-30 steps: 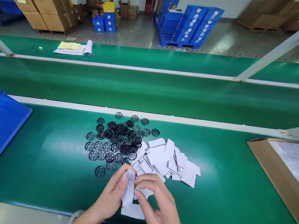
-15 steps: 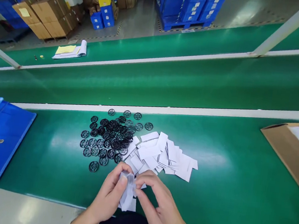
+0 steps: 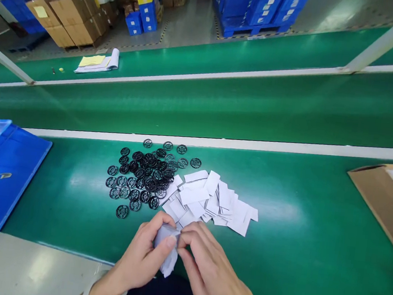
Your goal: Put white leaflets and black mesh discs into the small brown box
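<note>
My left hand (image 3: 145, 250) is closed around a small translucent plastic bag (image 3: 168, 260), its thumb pressed on the front. What lies inside the bag is hard to make out. My right hand (image 3: 206, 262) pinches the bag's right edge between thumb and fingers. Just beyond the hands lies a loose heap of white paper slips (image 3: 194, 196), some folded or overlapping. To its left is a pile of black round openwork plastic discs (image 3: 149, 170), with several scattered singly around it on the green work surface (image 3: 294, 253).
A blue bin (image 3: 3, 192) stands at the left edge and an open cardboard box (image 3: 382, 202) at the right. A white rail (image 3: 253, 146) runs behind the discs. Papers (image 3: 99, 62) lie on the far green ledge; cartons (image 3: 73, 12) and blue crates (image 3: 262, 8) stand beyond.
The bag has turned and bunched a little between my hands, and my right fingers have closed on its edge. The view has shifted slightly; discs and slips lie as before.
</note>
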### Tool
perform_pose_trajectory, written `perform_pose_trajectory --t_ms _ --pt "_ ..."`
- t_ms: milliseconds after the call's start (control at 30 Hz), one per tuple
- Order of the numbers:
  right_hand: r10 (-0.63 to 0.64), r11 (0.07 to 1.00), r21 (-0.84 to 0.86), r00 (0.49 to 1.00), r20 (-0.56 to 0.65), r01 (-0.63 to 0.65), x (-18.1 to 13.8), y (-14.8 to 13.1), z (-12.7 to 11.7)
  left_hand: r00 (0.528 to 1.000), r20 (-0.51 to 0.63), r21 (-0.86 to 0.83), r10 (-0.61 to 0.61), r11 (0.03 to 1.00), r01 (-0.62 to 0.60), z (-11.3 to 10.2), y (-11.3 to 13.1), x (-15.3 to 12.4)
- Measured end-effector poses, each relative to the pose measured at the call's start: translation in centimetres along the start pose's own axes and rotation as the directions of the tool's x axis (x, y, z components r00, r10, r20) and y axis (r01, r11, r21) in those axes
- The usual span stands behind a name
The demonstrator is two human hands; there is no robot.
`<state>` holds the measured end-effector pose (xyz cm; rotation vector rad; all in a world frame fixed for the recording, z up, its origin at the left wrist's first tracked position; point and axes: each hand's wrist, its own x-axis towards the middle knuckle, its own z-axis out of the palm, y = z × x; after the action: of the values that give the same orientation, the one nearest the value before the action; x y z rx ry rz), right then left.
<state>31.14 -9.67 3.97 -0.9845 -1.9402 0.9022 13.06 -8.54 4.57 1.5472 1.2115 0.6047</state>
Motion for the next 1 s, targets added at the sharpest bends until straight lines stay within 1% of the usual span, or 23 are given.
perform_pose_trajectory --t_ms 100,167,233,333,433,500,600,667,733,833,933,1000 --pt "-0.035 0.999 -0.019 0.997 -0.063 0.033 -0.3 -0.2 0.1 0.999 -0.034 -0.100 -0.001 0.995 -0.003 0.1 0.2 0.4" --pt "-0.050 0.999 -0.026 0.994 -0.098 0.047 -0.5 -0.1 0.0 1.000 -0.027 -0.115 -0.003 0.993 0.000 0.1 0.3 0.6" --pt "-0.054 0.998 -0.037 0.993 -0.103 0.050 -0.5 0.0 -0.1 1.000 0.004 -0.065 0.002 0.998 -0.002 0.2 0.4 0.6" --pt "-0.045 0.998 -0.057 0.997 -0.067 0.041 -0.5 0.1 -0.4 0.999 0.043 0.018 0.013 1.000 -0.013 0.4 0.4 0.4" --pt "-0.040 0.996 -0.080 0.999 -0.026 0.038 -0.5 0.2 -0.5 0.999 0.047 0.058 0.009 0.998 -0.012 0.7 0.5 0.3" --pt "-0.044 0.993 -0.109 0.999 -0.023 0.041 -0.7 0.2 -0.4 0.999 0.038 0.063 -0.001 0.998 -0.001 0.9 0.6 0.3" --pt "-0.063 0.990 -0.131 0.997 -0.043 0.057 -1.1 0.3 -0.1 1.000 0.021 -0.001 -0.009 1.000 0.009 1.1 0.6 0.5" --pt "-0.077 0.992 -0.103 0.994 -0.078 0.069 -1.3 0.3 0.0 1.000 0.011 -0.071 -0.008 0.997 0.008 1.2 0.6 0.6" --pt "-0.080 0.995 -0.064 0.991 -0.107 0.073 -1.4 0.4 0.0 1.000 0.008 -0.099 -0.008 0.995 0.009 1.2 0.6 0.7" --pt "-0.066 0.997 -0.049 0.992 -0.105 0.061 -1.4 0.5 -0.3 1.000 0.013 -0.022 -0.018 1.000 0.018 1.2 0.6 0.8" --pt "-0.046 0.995 -0.097 0.994 -0.098 0.037 -1.3 0.6 -0.4 0.999 0.018 0.080 -0.040 0.996 0.038 1.3 0.6 0.5" --pt "-0.039 0.986 -0.162 0.995 -0.093 0.024 -1.3 1.0 0.0 0.998 -0.032 0.110 -0.050 0.993 0.053 1.5 0.4 0.3"
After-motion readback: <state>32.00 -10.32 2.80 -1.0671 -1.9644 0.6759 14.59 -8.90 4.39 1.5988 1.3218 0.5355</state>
